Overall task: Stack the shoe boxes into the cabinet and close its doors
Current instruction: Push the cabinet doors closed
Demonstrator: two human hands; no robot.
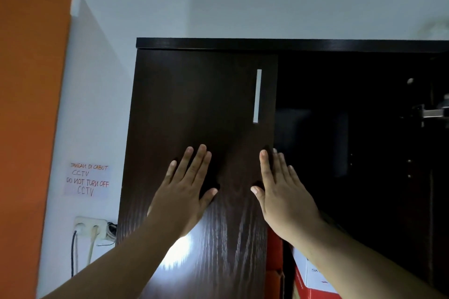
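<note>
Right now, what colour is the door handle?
Silver-grey handle on the dark brown door, head view.

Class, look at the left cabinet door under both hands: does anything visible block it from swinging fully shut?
Nothing visible does. The left hand and right hand lie flat on the left door; the shoe boxes show beside its edge, apparently inside the cabinet.

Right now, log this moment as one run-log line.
left hand: flat on left door | right hand: flat at door edge | right side: open | shoe boxes: inside
</note>
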